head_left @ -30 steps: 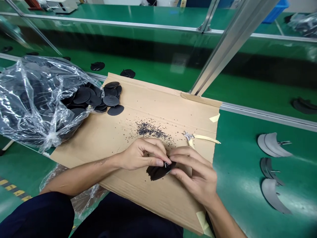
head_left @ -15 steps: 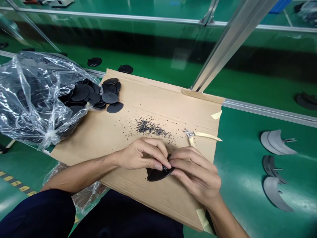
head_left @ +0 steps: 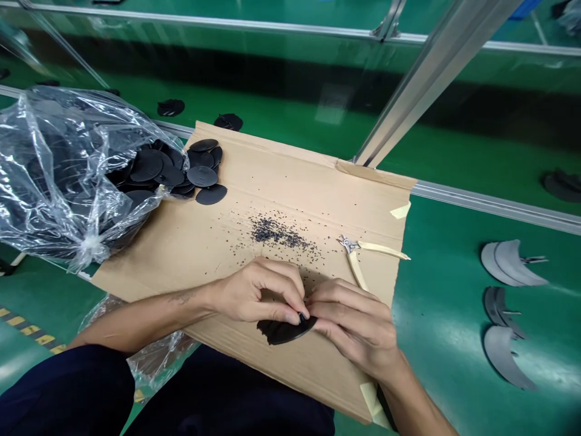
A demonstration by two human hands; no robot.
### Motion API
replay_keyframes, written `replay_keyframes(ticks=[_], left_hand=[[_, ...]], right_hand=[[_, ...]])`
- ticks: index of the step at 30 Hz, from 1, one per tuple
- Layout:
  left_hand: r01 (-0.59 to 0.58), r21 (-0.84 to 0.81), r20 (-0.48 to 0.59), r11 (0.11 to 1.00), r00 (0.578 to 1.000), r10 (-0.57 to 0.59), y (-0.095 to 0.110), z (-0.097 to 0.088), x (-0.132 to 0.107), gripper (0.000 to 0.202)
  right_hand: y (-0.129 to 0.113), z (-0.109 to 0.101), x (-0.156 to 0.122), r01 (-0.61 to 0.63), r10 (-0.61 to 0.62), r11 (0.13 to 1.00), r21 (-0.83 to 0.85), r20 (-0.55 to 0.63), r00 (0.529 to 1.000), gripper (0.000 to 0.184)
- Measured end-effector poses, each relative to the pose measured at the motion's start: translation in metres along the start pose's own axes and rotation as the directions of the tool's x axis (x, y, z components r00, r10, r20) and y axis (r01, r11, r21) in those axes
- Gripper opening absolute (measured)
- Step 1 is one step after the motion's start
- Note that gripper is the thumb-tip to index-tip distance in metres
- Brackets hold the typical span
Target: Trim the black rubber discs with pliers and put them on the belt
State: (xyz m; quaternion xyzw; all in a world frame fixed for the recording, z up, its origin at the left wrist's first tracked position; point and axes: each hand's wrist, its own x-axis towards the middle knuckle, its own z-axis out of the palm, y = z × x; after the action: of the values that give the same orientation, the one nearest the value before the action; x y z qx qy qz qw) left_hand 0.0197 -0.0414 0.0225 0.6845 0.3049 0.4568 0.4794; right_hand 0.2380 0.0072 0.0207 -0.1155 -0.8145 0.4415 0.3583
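Both my hands meet over the near part of a brown cardboard sheet (head_left: 254, 200). My left hand (head_left: 256, 290) and my right hand (head_left: 354, 324) pinch the same black plastic disc (head_left: 284, 331), fingertips pressed together at its upper edge around a small pin-like bit. A clear plastic bag (head_left: 63, 175) lies at the left, with several black discs (head_left: 181, 172) spilling from its mouth onto the cardboard. Small cutters with cream handles (head_left: 363, 254) rest on the cardboard just beyond my right hand.
Black crumbs (head_left: 276, 233) are scattered mid-sheet. Grey curved blades (head_left: 511, 266) lie on the green table at right. A slanted metal post (head_left: 422, 85) rises behind the cardboard, and a metal rail (head_left: 499, 209) crosses the bench. Two black discs (head_left: 229, 121) lie beyond the sheet.
My hands and the disc have slid a little lower toward me; the disc now lies flatter. The pinch stays closed. The view has tilted slightly.
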Motion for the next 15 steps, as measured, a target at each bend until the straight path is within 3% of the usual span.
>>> replay_keyframes(ticks=[7, 11, 15], left_hand=[[0.174, -0.125, -0.082, 0.977, 0.979, -0.185, 0.002, 0.006, 0.002, 0.011], [0.263, -0.149, 0.028, 0.953, 0.965, -0.262, 0.004, -0.002, 0.006, 0.009], [0.314, -0.126, 0.160, 0.941, 0.942, -0.293, 0.006, -0.009, 0.006, 0.003]], right_hand=[[-0.006, -0.003, 0.003, -0.034, 0.027, 0.991, -0.130, -0.057, 0.998, 0.005], [-0.007, -0.006, 0.003, -0.036, 0.033, 0.992, -0.119, -0.029, 0.999, 0.004], [-0.004, -0.004, 0.002, -0.022, 0.027, 0.998, -0.062, 0.085, 0.996, 0.008]])
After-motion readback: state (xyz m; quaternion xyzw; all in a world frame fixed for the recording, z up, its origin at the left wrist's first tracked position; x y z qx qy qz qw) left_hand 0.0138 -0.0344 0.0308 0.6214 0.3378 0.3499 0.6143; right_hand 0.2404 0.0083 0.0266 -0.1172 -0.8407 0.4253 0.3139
